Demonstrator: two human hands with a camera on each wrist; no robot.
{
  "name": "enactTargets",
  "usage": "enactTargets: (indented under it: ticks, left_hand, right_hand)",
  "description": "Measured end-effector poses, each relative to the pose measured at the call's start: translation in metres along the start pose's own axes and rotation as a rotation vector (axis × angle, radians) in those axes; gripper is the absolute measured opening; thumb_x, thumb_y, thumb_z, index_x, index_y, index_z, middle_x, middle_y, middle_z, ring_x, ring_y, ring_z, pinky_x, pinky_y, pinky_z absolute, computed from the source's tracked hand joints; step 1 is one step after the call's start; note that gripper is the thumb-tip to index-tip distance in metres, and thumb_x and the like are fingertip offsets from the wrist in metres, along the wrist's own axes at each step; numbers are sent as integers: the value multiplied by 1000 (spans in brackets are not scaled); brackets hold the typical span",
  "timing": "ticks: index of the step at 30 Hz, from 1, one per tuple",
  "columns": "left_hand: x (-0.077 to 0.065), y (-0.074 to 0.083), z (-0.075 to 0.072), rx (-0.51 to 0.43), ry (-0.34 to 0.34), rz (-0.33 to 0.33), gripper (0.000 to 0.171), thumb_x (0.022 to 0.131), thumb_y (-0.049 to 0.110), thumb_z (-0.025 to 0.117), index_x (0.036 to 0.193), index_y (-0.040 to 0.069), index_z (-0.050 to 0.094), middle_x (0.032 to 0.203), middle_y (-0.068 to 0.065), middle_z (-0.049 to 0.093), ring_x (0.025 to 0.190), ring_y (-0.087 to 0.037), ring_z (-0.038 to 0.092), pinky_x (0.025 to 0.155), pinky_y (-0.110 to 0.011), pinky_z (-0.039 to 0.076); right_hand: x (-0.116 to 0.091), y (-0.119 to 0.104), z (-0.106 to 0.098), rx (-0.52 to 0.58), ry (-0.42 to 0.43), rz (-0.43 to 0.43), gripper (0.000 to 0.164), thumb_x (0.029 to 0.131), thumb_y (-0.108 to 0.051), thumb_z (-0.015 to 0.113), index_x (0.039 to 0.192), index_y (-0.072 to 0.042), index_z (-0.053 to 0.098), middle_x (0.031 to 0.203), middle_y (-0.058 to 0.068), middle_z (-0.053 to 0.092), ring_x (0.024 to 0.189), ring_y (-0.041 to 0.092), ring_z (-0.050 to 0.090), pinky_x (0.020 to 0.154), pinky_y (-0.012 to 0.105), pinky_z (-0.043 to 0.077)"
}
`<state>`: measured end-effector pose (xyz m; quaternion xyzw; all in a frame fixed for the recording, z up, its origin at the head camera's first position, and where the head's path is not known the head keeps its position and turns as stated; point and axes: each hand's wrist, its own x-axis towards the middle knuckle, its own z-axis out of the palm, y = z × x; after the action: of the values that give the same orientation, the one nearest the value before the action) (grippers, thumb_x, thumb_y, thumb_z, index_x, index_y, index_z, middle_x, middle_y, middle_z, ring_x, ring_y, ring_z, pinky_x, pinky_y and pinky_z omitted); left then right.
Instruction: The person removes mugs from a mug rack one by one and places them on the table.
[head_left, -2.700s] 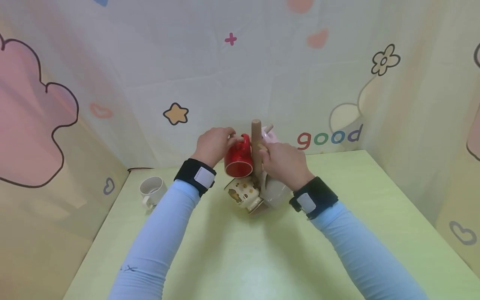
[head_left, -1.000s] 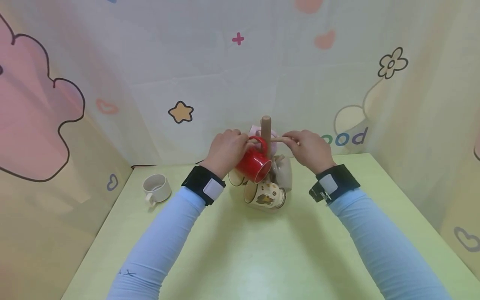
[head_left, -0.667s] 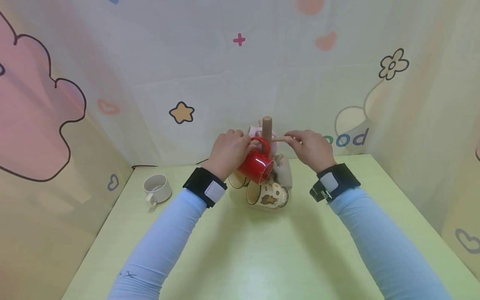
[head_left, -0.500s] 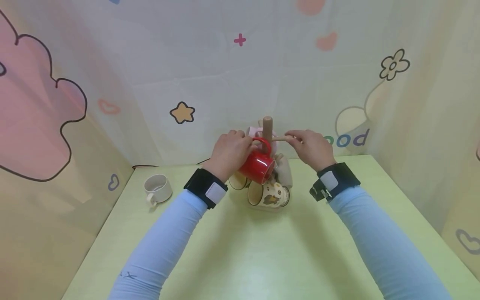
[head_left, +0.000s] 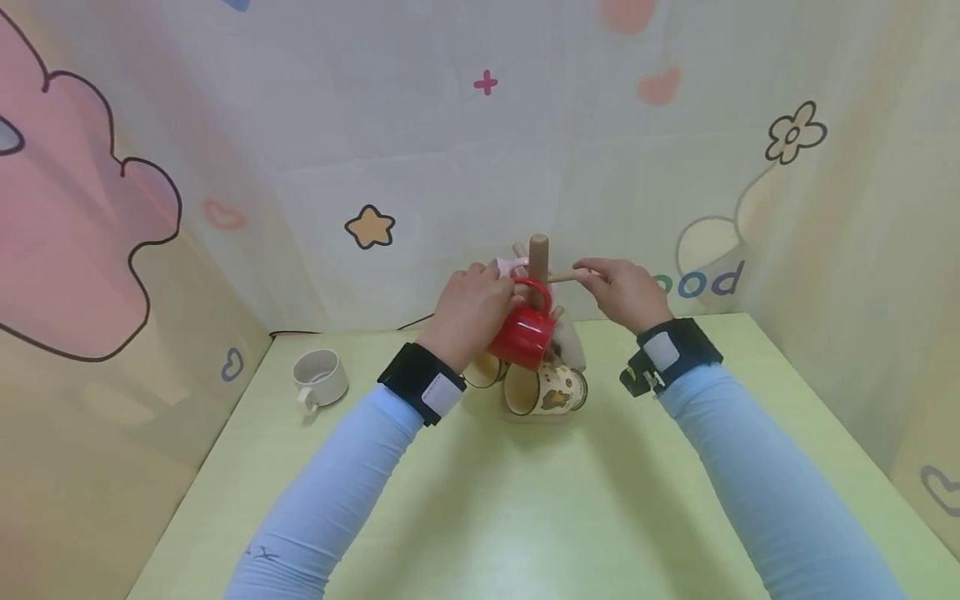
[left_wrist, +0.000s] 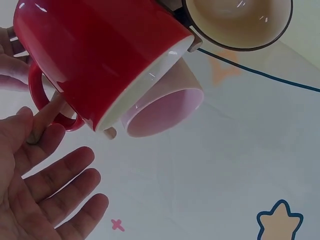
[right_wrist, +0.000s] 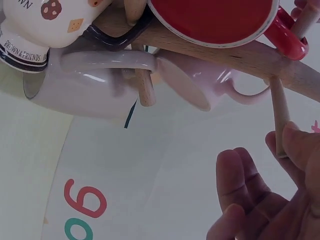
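Note:
A wooden mug tree (head_left: pixel 538 258) stands toward the back of the table, hung with mugs. My left hand (head_left: pixel 472 308) pinches the tip of one peg (left_wrist: pixel 47 116) between thumb and index finger, its other fingers spread. On that peg a red mug (head_left: pixel 525 337) hangs by its handle, tilted. My right hand (head_left: pixel 626 292) pinches the end of a bare peg (right_wrist: pixel 280 117) on the opposite side. Behind the post is a pink mug (right_wrist: pixel 195 82). Lower down hang a patterned cream mug (head_left: pixel 555 390), a pale mug (right_wrist: pixel 90 92) and another mug (head_left: pixel 483 372), partly hidden by my left hand.
A white mug (head_left: pixel 321 379) stands upright on the green table (head_left: pixel 480 508), left of my left forearm. Printed curtains (head_left: pixel 420 108) enclose the back and sides. A dark thin line (head_left: pixel 416 321) shows along the table's back edge.
My right hand has gone from beside the post to the right peg. The mug tree has turned, bringing the red and patterned mugs rightward; the red mug's mouth now faces more to the right.

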<state>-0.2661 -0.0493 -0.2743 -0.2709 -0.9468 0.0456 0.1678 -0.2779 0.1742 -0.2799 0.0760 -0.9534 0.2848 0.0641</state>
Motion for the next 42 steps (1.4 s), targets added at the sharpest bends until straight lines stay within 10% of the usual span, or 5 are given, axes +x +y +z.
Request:
enactTargets:
  ticks: [19, 42]
  left_hand:
    - [-3, 0, -2, -46, 20, 12, 43, 92, 40, 69, 129, 18, 67, 113, -5, 65, 100, -20, 57, 89, -31, 52]
    - [24, -55, 17, -455, -75, -171, 41, 102, 36, 55, 133, 12, 64, 132, -13, 59, 119, -30, 56, 99, -42, 49]
  right_hand:
    - [3, -6, -4, -21, -12, 22, 42, 106, -28, 48, 143, -8, 52, 126, 25, 61, 102, 41, 61, 82, 50, 54]
    - [-37, -25, 0, -218, 226, -14, 44, 101, -42, 53, 125, -7, 67, 97, 17, 64, 75, 32, 62, 59, 42, 55]
